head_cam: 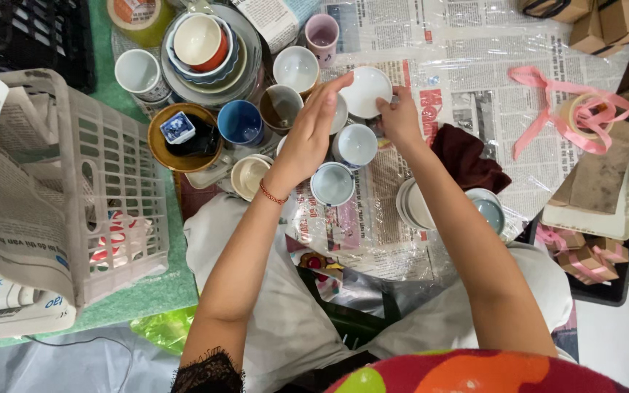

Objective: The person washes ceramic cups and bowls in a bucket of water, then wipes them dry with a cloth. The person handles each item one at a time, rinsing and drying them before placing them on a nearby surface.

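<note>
My right hand [400, 116] grips the near rim of a small white bowl [365, 90] above the newspaper-covered floor. My left hand [311, 135] is flat with fingers stretched out, its fingertips touching the bowl's left rim; a red cord bracelet circles its wrist. Just below the hands stand two pale blue cups [356, 144] [332, 183]. To the left sit a dark blue cup [241, 121], a brown-lined cup [280, 106] and a cream cup [248, 175].
A white plastic basket [114, 182] lined with newspaper lies at left. Stacked bowls [202, 44] sit at top. A dark red cloth [467, 156], pink ribbon [584, 109], stacked saucers [413, 207] and small brown boxes [584, 258] lie right.
</note>
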